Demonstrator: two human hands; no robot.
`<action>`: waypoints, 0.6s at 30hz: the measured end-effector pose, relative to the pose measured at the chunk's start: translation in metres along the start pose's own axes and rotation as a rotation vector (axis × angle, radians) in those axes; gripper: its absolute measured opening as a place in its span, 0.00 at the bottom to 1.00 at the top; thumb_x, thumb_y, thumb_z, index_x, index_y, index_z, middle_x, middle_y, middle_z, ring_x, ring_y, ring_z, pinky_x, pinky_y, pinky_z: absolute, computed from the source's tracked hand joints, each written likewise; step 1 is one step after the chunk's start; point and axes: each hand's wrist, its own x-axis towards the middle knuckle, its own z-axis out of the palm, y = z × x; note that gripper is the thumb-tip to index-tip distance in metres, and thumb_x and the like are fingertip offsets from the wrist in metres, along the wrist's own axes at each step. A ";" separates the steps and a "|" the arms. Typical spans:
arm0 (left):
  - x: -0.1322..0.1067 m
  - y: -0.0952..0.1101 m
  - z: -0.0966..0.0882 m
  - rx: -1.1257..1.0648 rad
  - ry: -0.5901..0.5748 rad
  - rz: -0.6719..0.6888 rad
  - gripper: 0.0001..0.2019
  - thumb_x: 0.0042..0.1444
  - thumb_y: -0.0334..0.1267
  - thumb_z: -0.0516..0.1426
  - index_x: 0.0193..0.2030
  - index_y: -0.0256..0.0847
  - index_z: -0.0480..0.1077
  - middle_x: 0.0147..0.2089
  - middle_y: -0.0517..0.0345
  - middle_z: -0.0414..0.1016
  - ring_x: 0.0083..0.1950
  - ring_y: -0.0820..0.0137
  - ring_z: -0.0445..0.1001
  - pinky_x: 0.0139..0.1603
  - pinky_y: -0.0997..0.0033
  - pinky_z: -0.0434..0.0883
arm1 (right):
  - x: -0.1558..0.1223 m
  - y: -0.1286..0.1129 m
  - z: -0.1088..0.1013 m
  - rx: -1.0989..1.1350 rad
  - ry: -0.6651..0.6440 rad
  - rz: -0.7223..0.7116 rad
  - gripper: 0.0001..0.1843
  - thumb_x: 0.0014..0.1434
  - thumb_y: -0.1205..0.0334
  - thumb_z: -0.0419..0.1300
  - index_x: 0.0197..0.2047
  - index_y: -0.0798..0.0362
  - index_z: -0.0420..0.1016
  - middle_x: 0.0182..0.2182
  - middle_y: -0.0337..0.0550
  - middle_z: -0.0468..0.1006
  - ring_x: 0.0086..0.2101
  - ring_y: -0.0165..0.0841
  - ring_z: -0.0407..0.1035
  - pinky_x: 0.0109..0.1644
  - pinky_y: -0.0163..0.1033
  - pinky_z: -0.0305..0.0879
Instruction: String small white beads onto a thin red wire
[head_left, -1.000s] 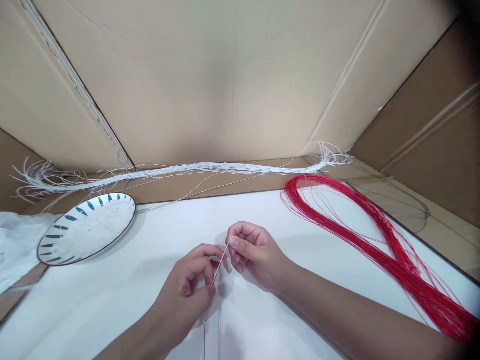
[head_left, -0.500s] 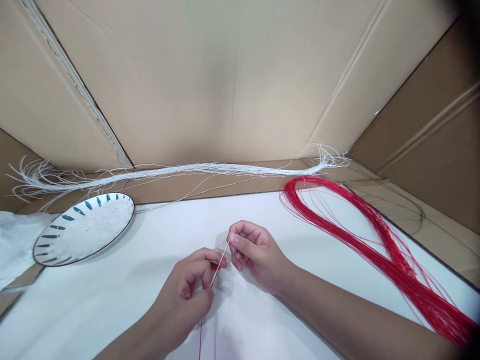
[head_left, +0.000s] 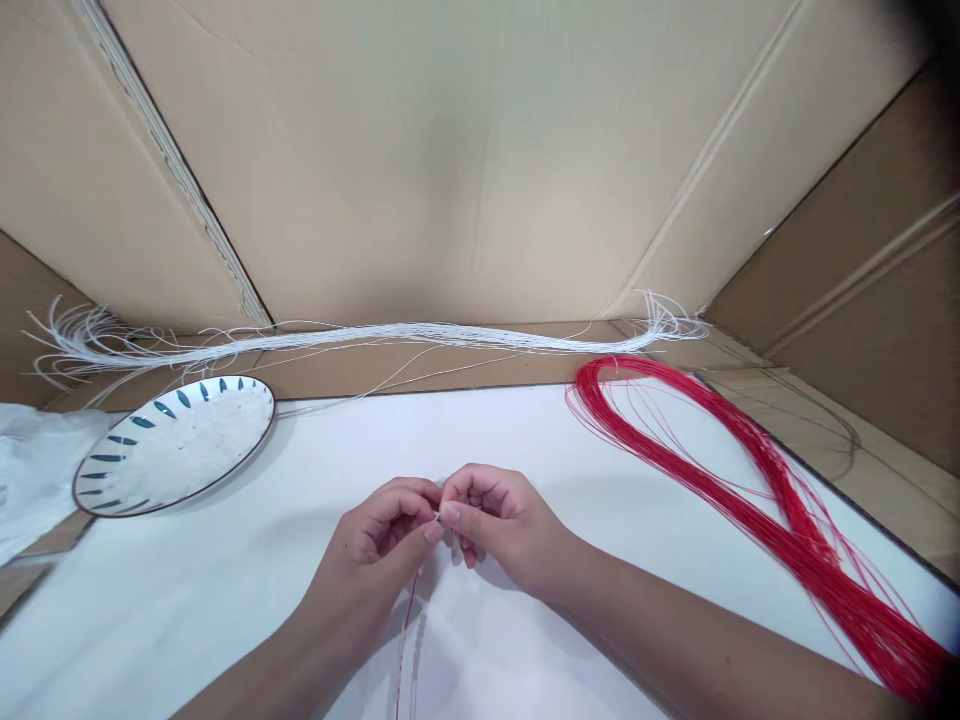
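The left forearm [head_left: 274,645] slants upward from the lower edge of the view, its wrist [head_left: 321,590] nearly straight; the left hand [head_left: 375,545] has curled fingers and a thumb [head_left: 420,543] extended toward the index fingertip. The right forearm [head_left: 667,610] enters from the lower right at a shallower slant. The right hand [head_left: 499,520] is likewise flexed, thumb against bent index finger, its fingertips just beside those of the left.

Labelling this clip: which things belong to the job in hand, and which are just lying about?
In the job:
left hand and right hand
thin strand, red below the left hand
red bundle, probably (matching colour)

Apparently lying about, untouched:
white bundle (role unclear)
plate
white plastic
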 end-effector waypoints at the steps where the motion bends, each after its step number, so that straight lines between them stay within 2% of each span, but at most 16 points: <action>1: 0.000 0.001 0.001 -0.015 0.006 0.002 0.09 0.58 0.39 0.64 0.28 0.40 0.74 0.46 0.54 0.75 0.44 0.64 0.76 0.44 0.67 0.71 | 0.000 0.000 0.000 -0.005 -0.004 0.007 0.19 0.56 0.48 0.69 0.33 0.56 0.72 0.24 0.36 0.71 0.23 0.25 0.64 0.26 0.31 0.64; 7: 0.000 0.006 0.005 -0.079 0.055 -0.020 0.09 0.56 0.35 0.63 0.25 0.40 0.73 0.42 0.55 0.76 0.42 0.65 0.76 0.43 0.67 0.72 | -0.001 -0.003 0.000 -0.057 -0.009 0.071 0.21 0.54 0.45 0.70 0.33 0.56 0.73 0.23 0.35 0.71 0.22 0.25 0.64 0.26 0.33 0.67; 11: -0.001 0.006 0.004 -0.098 0.067 -0.050 0.08 0.54 0.32 0.61 0.24 0.40 0.72 0.40 0.56 0.76 0.41 0.66 0.75 0.43 0.68 0.72 | -0.001 -0.003 0.000 -0.063 -0.017 0.095 0.22 0.53 0.44 0.70 0.33 0.56 0.73 0.27 0.38 0.74 0.24 0.25 0.64 0.27 0.33 0.67; 18: 0.000 0.008 0.006 -0.046 0.077 -0.046 0.08 0.54 0.36 0.64 0.26 0.38 0.74 0.40 0.53 0.77 0.39 0.66 0.75 0.41 0.67 0.71 | -0.002 -0.002 0.000 -0.057 -0.017 0.069 0.20 0.56 0.46 0.68 0.32 0.55 0.72 0.23 0.36 0.71 0.23 0.26 0.64 0.26 0.33 0.66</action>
